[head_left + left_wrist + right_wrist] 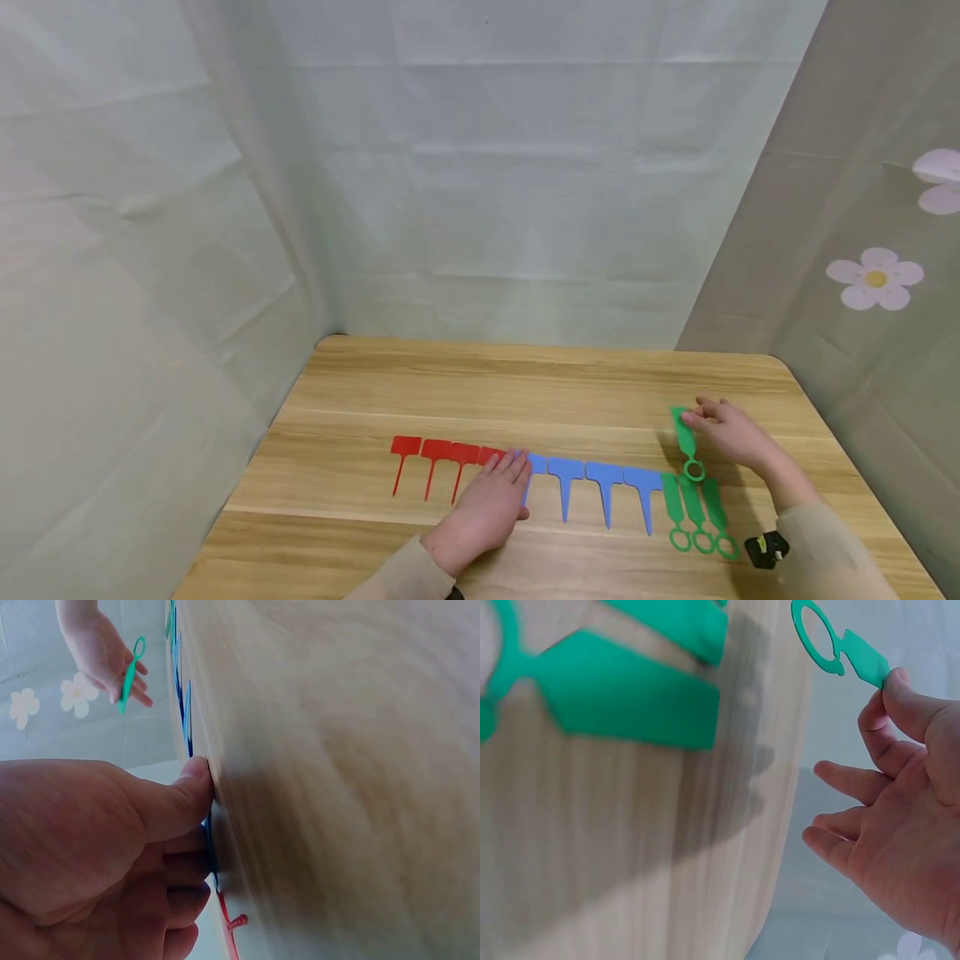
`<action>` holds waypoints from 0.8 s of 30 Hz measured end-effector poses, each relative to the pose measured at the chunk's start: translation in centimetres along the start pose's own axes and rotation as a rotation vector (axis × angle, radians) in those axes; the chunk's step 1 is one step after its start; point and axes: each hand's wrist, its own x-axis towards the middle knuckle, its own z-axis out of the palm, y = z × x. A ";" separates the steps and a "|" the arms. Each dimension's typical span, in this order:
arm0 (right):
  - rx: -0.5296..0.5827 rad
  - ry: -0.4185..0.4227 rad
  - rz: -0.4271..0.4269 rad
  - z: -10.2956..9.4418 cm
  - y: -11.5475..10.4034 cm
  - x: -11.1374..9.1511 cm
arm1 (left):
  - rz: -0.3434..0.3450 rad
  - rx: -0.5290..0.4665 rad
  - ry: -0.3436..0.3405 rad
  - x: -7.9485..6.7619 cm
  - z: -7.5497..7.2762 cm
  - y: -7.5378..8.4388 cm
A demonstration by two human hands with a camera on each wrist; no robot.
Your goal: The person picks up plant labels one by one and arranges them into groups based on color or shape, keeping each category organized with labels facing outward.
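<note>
My right hand pinches the wide end of a green ring tag between thumb and index finger. The tag is lifted above the table with its ring hanging down; in the right wrist view the other fingers are spread apart from it. Below it lie several more green ring tags. My left hand rests on the row where the red T-shaped plant labels meet the blue T-shaped plant labels, its fingers extended and covering parts of both.
The labels form one line across the wooden table, red at left, blue in the middle, green at right. Pale fabric hangs behind and beside the table. A small black device sits at the right wrist.
</note>
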 end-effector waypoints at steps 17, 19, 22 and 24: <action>0.052 -0.023 0.109 -1.8 4.6 -6.0 | 0.003 0.005 -0.005 0.1 0.3 -0.2; 0.056 -0.024 0.116 -1.8 4.9 -6.6 | 0.004 0.002 -0.004 0.1 0.3 -0.3; 0.050 -0.023 0.127 -1.6 5.4 -7.3 | 0.009 0.004 -0.004 0.1 0.2 -0.2; 0.042 -0.024 0.134 -1.3 5.7 -7.6 | 0.011 0.003 -0.007 0.1 0.1 -0.2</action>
